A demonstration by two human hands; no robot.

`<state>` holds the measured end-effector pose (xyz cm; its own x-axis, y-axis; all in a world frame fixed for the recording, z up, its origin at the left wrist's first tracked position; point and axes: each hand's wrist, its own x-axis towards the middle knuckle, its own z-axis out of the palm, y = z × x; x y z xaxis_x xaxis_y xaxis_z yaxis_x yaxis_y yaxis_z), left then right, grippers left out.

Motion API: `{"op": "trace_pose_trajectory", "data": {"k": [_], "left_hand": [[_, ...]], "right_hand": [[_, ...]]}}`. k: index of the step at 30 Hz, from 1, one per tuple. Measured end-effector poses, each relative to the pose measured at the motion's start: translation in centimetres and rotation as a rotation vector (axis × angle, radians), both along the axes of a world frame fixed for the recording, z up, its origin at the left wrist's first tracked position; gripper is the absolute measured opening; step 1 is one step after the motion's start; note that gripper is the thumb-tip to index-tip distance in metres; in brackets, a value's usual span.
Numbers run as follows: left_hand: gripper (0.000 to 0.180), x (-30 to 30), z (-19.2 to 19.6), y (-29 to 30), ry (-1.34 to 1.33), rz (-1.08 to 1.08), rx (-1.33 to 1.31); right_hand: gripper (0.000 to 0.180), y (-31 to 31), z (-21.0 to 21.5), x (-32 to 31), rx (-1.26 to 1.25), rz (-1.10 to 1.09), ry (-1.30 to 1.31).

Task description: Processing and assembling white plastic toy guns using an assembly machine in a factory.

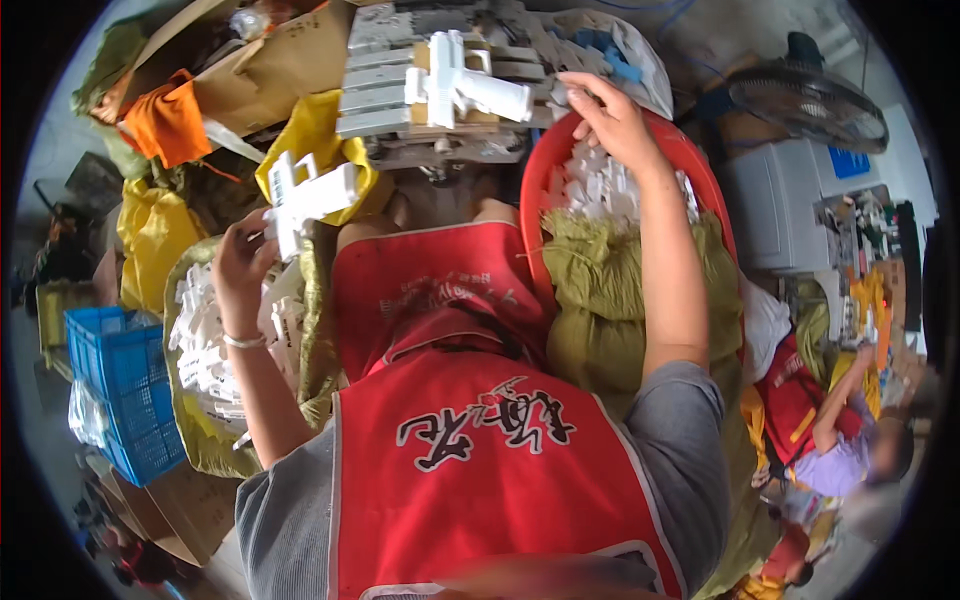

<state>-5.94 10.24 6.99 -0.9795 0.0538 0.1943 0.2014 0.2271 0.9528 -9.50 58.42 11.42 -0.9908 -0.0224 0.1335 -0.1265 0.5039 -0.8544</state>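
The left hand (240, 268) has its fingers closed on one end of a white toy pistol (312, 200), in the air beside a yellow bag (318, 125). The right hand (618, 128) is empty, fingers loosely parted above a red tub (531, 195); contact is unclear. A second white pistol (450, 82) lies on a slatted grey fixture (375, 102). A blue crate (125, 400) and black fan (808, 97) stand farther out.

open room over apron (475, 430), toy gun (463, 86) beyond
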Motion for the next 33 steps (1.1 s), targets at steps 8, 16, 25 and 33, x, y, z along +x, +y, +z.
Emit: {"op": "trace_pose_trajectory", "data": {"k": [8,16,25,33], "left_hand": [[0.022,2.3,-1.9,-6.4,-0.092,0.174,-0.142],[0.028,9.2,0.1,-12.2,-0.083,0.493,-0.262],[0.028,20.1,-2.9,-22.9,-0.212,0.828,-0.541],[0.019,10.4,-0.1,-15.0,0.049,0.743,-0.806]], "right_hand": [[0.036,6.6,-19.5,2.2,0.758,-0.146,-0.326],[0.036,10.1,-28.9,-0.6,1.231,0.065,-0.478],[0.041,12.8,-16.1,0.3,0.980,0.129,-0.177],[0.031,14.6,-14.6,5.8,0.948,-0.041,-0.285]]}}
